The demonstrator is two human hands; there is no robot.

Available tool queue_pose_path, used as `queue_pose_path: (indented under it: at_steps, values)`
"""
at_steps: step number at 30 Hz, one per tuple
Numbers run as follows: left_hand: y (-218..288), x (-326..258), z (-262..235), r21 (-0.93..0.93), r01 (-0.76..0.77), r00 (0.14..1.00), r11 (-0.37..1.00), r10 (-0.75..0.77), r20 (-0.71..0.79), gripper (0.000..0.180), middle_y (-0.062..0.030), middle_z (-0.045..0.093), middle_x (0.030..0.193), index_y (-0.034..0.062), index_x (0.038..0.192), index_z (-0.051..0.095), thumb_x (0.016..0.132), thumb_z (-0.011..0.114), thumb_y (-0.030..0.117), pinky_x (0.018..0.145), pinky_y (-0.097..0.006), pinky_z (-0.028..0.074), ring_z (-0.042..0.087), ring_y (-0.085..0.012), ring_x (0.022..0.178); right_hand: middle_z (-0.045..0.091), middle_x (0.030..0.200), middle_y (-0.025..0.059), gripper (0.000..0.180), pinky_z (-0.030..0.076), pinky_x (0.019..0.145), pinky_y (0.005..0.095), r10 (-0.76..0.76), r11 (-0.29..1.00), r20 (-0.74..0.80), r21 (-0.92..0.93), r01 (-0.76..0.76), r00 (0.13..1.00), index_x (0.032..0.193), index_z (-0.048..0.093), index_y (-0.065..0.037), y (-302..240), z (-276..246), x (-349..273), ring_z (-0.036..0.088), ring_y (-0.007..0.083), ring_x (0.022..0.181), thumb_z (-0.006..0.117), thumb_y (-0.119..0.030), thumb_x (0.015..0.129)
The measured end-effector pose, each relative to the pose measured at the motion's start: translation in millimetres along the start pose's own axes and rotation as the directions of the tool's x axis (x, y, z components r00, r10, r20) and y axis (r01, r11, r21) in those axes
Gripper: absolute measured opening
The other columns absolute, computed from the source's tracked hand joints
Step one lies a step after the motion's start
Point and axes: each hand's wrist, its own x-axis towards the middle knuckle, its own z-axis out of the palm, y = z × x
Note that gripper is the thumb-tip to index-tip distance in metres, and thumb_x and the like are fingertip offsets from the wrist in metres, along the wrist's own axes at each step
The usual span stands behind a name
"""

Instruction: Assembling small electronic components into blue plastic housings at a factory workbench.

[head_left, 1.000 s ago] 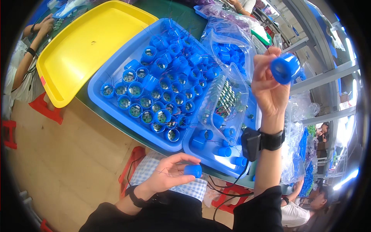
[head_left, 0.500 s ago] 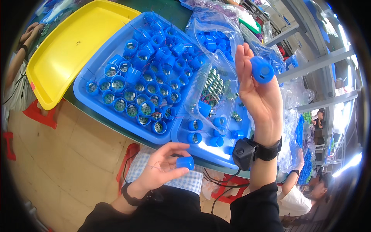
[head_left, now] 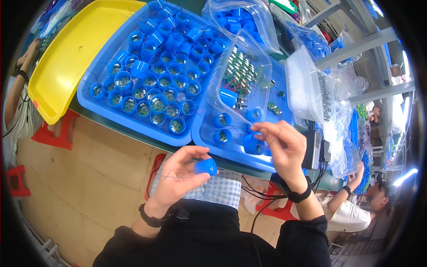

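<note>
Left hand [head_left: 176, 177] grasping a blue plastic cup [head_left: 206, 167], I've lowered my right hand [head_left: 287, 151], fingertips pinched, contents unclear, apparently bringing work down to the blue tray [head_left: 238, 138].

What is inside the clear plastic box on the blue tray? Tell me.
The clear plastic box holds a heap of green circuit boards with thin red wires; a blue cup lies at its near end. Whatever is beneath the top boards is covered.
</note>
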Motion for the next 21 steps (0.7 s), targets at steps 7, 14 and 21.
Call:
queue_pose_path:
  at_steps: [7, 14, 21]
  values:
    - [-4.7, 1.8, 2.1, 0.022, -0.03, 1.0, 0.999, 0.03, 0.002, 0.044, -0.01, 0.055, 0.108, -0.0022, 0.12, 0.049, 0.079, 0.064, -0.004, 0.085, -0.03, 0.05, 0.063, -0.021, 0.098, 0.065, 0.08, 0.0053, 0.03, 0.047, 0.06, 0.0299, -0.3, 0.916, 0.04, -0.268, 0.3, 0.953, 0.1, 0.068, -0.006, 8.2, 12.1, -7.4, 0.062, 0.0205, 0.068, 0.065, 0.005, 0.072]
    - [-3.3, 1.4, 4.1, 0.085, -0.018, 0.999, 0.996, 0.022, -0.035, 0.042, -0.0112, 0.056, 0.109, -0.0029, 0.118, 0.052, 0.078, 0.066, 0.0, 0.086, -0.028, 0.049, 0.061, -0.0172, 0.099, 0.058, 0.073, 0.0018, 0.02, 0.036, 0.061, 0.0311, -0.393, 0.806, -0.016, -0.487, 0.336, 0.919, 0.081, 0.065, -0.01, -15.6, 27.6, -8.7, 0.052, 0.0192, 0.068, 0.075, -0.017, 0.065]
    - [-6.0, -0.4, 1.8, 0.104, -0.022, 0.998, 0.994, 0.029, -0.061, 0.043, -0.0106, 0.057, 0.109, -0.0026, 0.117, 0.053, 0.078, 0.067, 0.001, 0.085, -0.028, 0.048, 0.059, -0.0146, 0.096, 0.055, 0.066, 0.0022, 0.026, 0.034, 0.064, 0.0359, -0.126, 0.711, -0.08, -0.703, 0.033, 0.989, 0.067, 0.063, -0.009, -12.1, 79.0, -0.2, 0.047, 0.0217, 0.072, 0.073, -0.033, 0.067]
